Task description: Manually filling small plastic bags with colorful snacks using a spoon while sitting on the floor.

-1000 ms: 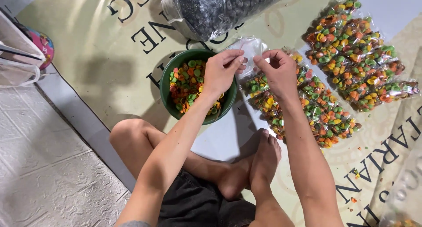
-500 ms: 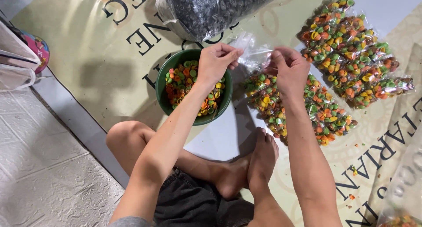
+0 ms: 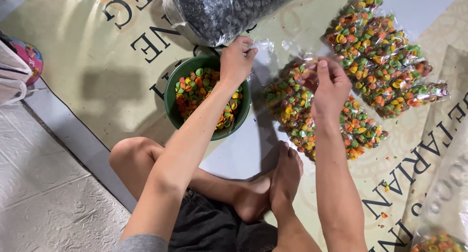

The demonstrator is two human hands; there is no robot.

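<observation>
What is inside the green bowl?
The green bowl holds small orange, green and yellow round snack pieces. The left hand and forearm cross its right side, so the pieces beneath them and the bottom are hidden.

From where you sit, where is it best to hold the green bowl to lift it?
Probably the green bowl by its bare left rim, coming from above. The left hand covers the far rim, and the chips fill the inside.
</observation>
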